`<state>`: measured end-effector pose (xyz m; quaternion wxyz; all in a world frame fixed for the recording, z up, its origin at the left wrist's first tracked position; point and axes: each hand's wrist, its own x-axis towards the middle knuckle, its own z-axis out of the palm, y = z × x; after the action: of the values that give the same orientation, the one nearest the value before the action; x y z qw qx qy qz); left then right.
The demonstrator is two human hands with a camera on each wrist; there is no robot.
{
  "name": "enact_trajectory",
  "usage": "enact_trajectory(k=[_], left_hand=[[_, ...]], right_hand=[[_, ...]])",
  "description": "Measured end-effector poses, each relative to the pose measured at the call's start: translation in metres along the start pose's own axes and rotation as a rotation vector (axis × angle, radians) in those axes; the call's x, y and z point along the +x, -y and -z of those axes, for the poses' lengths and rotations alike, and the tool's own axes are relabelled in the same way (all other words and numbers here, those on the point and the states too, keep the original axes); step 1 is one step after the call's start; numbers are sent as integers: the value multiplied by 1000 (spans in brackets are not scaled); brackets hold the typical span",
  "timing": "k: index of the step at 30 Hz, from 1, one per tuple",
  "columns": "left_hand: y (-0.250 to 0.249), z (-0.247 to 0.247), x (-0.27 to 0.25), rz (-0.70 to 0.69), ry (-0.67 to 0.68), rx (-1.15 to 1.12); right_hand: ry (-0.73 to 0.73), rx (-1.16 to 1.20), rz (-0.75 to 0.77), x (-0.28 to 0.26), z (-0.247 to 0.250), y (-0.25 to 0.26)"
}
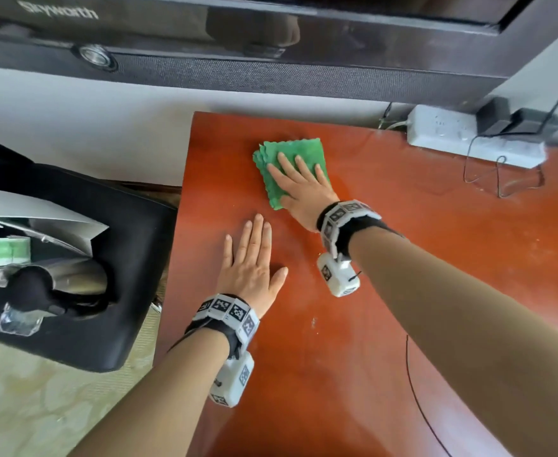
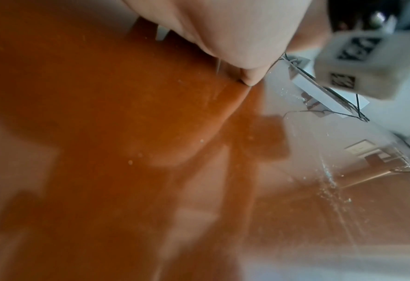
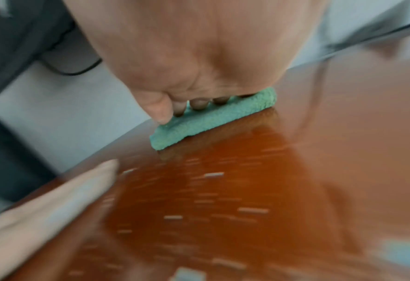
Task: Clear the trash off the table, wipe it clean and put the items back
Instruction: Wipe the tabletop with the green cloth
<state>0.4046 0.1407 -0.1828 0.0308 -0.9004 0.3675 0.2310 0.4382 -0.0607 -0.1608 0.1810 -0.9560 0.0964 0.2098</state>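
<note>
A folded green cloth [image 1: 299, 150] lies on the red-brown table [image 1: 403, 258] near its far left corner. My right hand [image 1: 300, 183] presses flat on the cloth with straight fingers; the right wrist view shows the fingertips [image 3: 199, 104] on the cloth [image 3: 211, 119]. My left hand [image 1: 254, 258] rests flat on the bare table, palm down, nearer to me and left of the right hand. In the left wrist view, only the heel of the left hand [image 2: 235, 38] and the glossy table [image 2: 103, 133] appear. Small pale crumbs [image 3: 213, 174] dot the table.
A white power strip [image 1: 475, 136] with black plugs and thin cables [image 1: 502, 179] lies at the table's far right. A black chair [image 1: 73, 258] at the left carries a kettle [image 1: 73, 282], a green packet [image 1: 5, 252] and papers. A dark TV [image 1: 238, 34] hangs above.
</note>
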Motion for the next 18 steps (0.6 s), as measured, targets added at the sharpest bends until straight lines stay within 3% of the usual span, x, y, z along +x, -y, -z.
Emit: enact_trajectory(k=[5,7,9,11,14,16,18], left_hand=[[-1,1,-9,3,48,15],[-5,-3,-14,25,50,5],[-13,-7,-22,56,56,5],[-21,-13,-30,94,74,-7],[-40,-20,-49,156,69,-27],[-48,-23,-60,185,84,-49],[-56,-21,-69,223,105,-87]], right_hand=[[-76,143,-460,-125,-3,-150],[-78,121,-589,-168,-18,-171],[-128,91,-659,-172,-36,-153],[-138,66,-580,-150,-46,-103],[-51,-37,-124,-133,-69,-21],[-21,-72,-17,-143,-76,-13],[-43,-52,-56,-157,-75,-45]])
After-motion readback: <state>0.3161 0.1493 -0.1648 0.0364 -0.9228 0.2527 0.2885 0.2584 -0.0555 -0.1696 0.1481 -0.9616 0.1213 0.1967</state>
